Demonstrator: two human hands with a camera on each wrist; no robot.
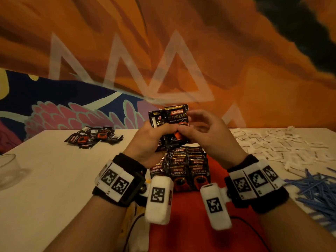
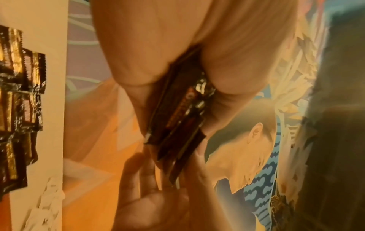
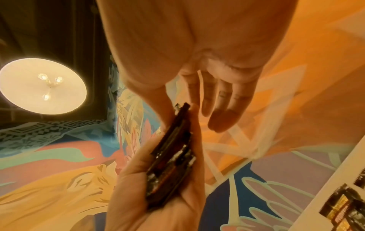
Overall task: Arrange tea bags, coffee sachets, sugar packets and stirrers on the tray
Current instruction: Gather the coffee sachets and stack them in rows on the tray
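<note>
Both hands are raised above the red tray (image 1: 200, 224). My left hand (image 1: 151, 140) grips a stack of black coffee sachets (image 1: 177, 120), held upright and fanned a little. My right hand (image 1: 205, 135) pinches the front sachet of that stack between thumb and forefinger, with the other fingers spread loosely. In the left wrist view the stack (image 2: 181, 118) sits edge-on between thumb and fingers. The right wrist view shows the stack (image 3: 173, 156) edge-on too, with my right hand's thumb and forefinger at its end. Rows of coffee sachets (image 1: 181, 166) lie on the tray's far part.
A loose pile of coffee sachets (image 1: 94, 137) lies at the table's back left. White sugar packets (image 1: 281, 148) are spread over the right side, with blue stirrers (image 1: 316, 193) heaped in front of them. A clear glass (image 1: 9, 170) stands at the left edge. A painted wall rises behind.
</note>
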